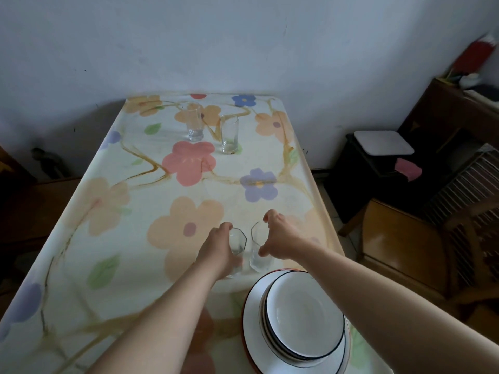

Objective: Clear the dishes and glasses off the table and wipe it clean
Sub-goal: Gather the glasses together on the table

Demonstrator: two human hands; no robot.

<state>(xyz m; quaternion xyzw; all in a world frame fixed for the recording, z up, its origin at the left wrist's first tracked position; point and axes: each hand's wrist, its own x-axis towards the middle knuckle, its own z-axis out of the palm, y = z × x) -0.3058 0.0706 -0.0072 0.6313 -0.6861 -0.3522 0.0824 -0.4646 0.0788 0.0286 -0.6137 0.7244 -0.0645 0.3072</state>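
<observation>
Left hand (216, 249) grips the left glass (237, 240), right hand (280, 238) looks wrapped round the right glass (256, 255), plate stack (297, 314) near them on the bench (135, 184).

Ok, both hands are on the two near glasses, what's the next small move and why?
Probably lift both glasses straight up together, then carry them off. The left hand already grips the left glass and the right hand grips the right glass. Both glasses are close to the plate stack, so sliding them could knock it.
</observation>
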